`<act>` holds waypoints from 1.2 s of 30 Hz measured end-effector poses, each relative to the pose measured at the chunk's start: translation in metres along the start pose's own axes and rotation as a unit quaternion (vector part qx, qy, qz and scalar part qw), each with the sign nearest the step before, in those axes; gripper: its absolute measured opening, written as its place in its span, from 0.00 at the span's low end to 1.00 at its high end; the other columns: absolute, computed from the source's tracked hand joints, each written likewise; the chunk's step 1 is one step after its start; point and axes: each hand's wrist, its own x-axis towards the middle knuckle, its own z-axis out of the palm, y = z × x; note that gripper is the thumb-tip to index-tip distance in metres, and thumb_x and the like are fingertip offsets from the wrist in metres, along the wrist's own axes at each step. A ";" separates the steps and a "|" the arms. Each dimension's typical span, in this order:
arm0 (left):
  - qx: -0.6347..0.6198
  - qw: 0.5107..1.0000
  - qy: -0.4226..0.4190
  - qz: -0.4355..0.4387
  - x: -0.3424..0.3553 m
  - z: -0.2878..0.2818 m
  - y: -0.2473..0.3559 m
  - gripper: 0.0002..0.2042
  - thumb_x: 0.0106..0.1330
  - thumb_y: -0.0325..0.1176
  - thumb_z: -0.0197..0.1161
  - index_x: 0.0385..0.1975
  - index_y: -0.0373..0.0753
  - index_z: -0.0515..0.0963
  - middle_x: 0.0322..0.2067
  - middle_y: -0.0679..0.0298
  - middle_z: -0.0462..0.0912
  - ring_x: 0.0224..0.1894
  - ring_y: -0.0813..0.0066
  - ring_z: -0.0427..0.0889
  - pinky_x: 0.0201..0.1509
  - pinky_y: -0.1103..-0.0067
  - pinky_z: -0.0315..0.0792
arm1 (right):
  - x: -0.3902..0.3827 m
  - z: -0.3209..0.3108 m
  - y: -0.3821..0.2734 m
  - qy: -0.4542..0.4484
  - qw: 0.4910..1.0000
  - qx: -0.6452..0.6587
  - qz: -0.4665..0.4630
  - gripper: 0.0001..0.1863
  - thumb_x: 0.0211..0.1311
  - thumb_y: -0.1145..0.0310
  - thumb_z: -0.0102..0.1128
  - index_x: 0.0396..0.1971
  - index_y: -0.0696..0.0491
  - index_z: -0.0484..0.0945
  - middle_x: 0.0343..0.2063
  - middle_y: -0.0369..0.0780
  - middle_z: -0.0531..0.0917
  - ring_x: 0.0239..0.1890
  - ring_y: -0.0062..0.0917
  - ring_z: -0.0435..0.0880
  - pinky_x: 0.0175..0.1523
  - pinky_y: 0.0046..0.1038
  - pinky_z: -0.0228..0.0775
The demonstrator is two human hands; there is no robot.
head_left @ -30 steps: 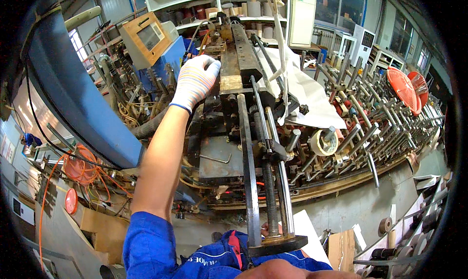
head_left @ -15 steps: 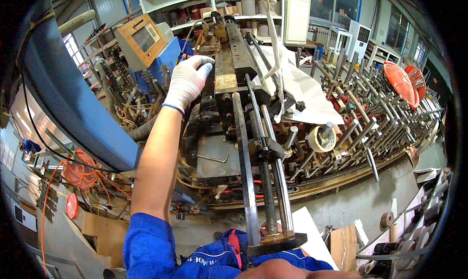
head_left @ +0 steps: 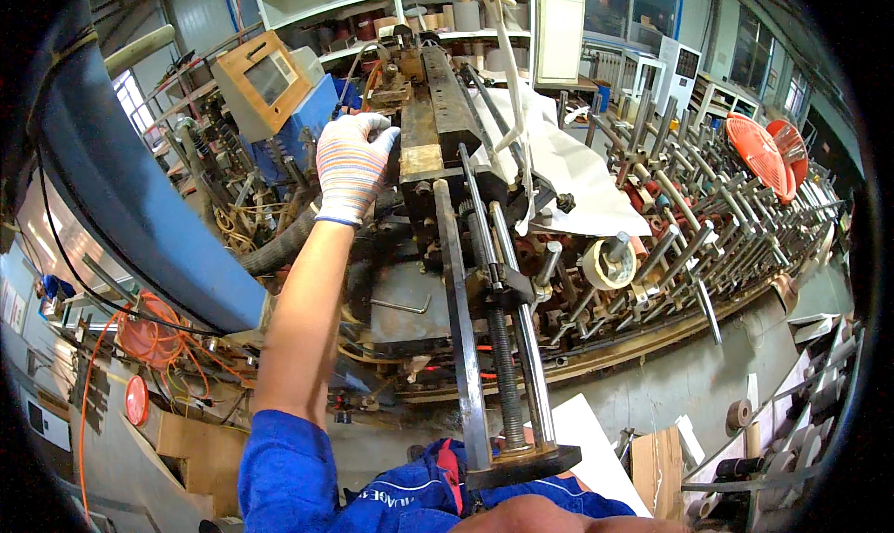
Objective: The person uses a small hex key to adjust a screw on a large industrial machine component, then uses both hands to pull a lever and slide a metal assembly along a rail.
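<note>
My left hand (head_left: 352,168), in a white knit glove with coloured stripes and grey fingertips, is raised at the left side of a long metal machine arm (head_left: 426,114). Its fingers are curled, with index finger and thumb near each other; what they hold, if anything, is hidden. Toward me from that arm run a square bar (head_left: 458,328), a threaded screw (head_left: 504,375) and a polished round rod (head_left: 537,375), joined by a dark end block (head_left: 523,465). My right hand is almost wholly hidden behind this block, its fingers out of sight.
A hex key (head_left: 405,307) lies on a metal plate below my left forearm. Rows of upright metal rods (head_left: 670,226) fill the right, with a tape roll (head_left: 610,263) and red fan-like discs (head_left: 759,153). A blue column (head_left: 140,179) stands left, a wood-framed screen (head_left: 267,81) behind it.
My left hand has turned a little, and its thumb now stands out from the palm beside the index finger. The whole view has shifted slightly; the machine parts keep their places.
</note>
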 end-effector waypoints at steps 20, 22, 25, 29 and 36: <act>0.030 0.996 -0.076 0.043 -0.006 -0.008 -0.026 0.14 0.60 0.31 0.65 0.45 0.45 0.89 0.38 0.49 0.88 0.43 0.48 0.87 0.52 0.65 0.80 | 0.007 -0.011 0.001 -0.130 0.936 0.295 -0.141 0.23 0.58 0.58 0.64 0.51 0.54 0.79 0.39 0.54 0.87 0.47 0.54 0.85 0.50 0.53 0.78; 0.043 0.994 -0.068 0.075 -0.002 -0.004 -0.018 0.13 0.59 0.33 0.65 0.43 0.44 0.89 0.38 0.49 0.88 0.43 0.48 0.87 0.52 0.65 0.80 | -0.004 -0.025 -0.007 -0.105 0.948 0.266 -0.138 0.24 0.56 0.58 0.65 0.50 0.56 0.78 0.38 0.56 0.87 0.46 0.55 0.85 0.48 0.53 0.78; 0.050 0.993 -0.068 0.079 0.002 -0.003 -0.005 0.12 0.60 0.36 0.65 0.40 0.42 0.89 0.37 0.48 0.88 0.43 0.48 0.87 0.51 0.65 0.80 | -0.008 -0.016 0.002 -0.068 0.972 0.199 -0.106 0.25 0.57 0.58 0.64 0.51 0.56 0.79 0.40 0.57 0.86 0.46 0.56 0.85 0.49 0.53 0.78; 0.013 0.997 -0.065 -0.038 0.001 -0.008 0.013 0.11 0.63 0.38 0.64 0.38 0.41 0.88 0.38 0.49 0.88 0.43 0.48 0.87 0.50 0.64 0.79 | -0.009 -0.008 -0.001 -0.048 0.995 0.089 0.007 0.25 0.58 0.57 0.64 0.51 0.56 0.80 0.41 0.57 0.87 0.47 0.55 0.85 0.49 0.52 0.78; 0.008 0.999 -0.042 -0.021 -0.001 -0.002 -0.008 0.11 0.69 0.37 0.61 0.45 0.44 0.87 0.40 0.50 0.88 0.43 0.50 0.87 0.49 0.65 0.79 | -0.008 -0.008 -0.001 -0.061 0.995 0.077 0.000 0.24 0.58 0.57 0.64 0.51 0.55 0.80 0.41 0.56 0.87 0.46 0.55 0.85 0.49 0.52 0.78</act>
